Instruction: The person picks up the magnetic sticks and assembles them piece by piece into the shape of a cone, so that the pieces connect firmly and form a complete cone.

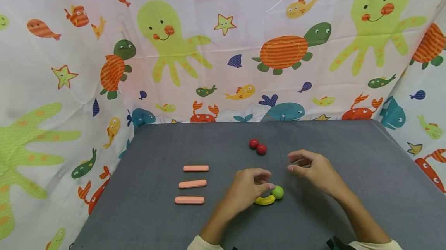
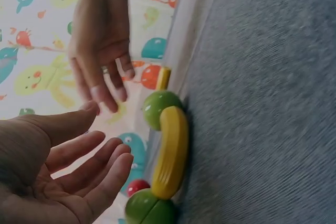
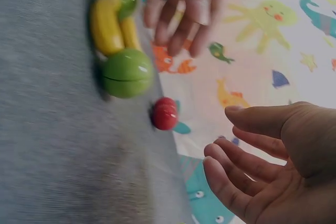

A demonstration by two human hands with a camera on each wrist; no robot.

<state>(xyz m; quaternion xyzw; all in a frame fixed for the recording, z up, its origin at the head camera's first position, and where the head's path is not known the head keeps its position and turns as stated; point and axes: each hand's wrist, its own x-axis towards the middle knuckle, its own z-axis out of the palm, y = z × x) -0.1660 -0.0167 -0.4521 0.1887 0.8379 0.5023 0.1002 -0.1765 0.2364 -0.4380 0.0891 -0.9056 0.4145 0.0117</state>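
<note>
My left hand (image 1: 245,188) hovers over a small cluster of toy fruit, fingers loosely bent with nothing between them. Beneath it lies a yellow toy banana (image 1: 265,200), beside a green ball-shaped toy fruit (image 1: 277,192). The left wrist view shows the near banana (image 2: 171,153) between two green balls, one of them (image 2: 149,208) at its lower end. A second yellow piece (image 3: 129,33) shows behind the near banana in the right wrist view. My right hand (image 1: 318,172) is raised to the right of the cluster, its relaxed fingers pointing left and holding nothing.
Two red balls (image 1: 258,146) sit together farther back on the grey table (image 1: 146,203). To the left, three pink sausage-shaped sticks, the middle one (image 1: 192,184) slightly tilted, lie in a column. A curtain (image 1: 216,56) printed with sea animals hangs behind the table and along its sides.
</note>
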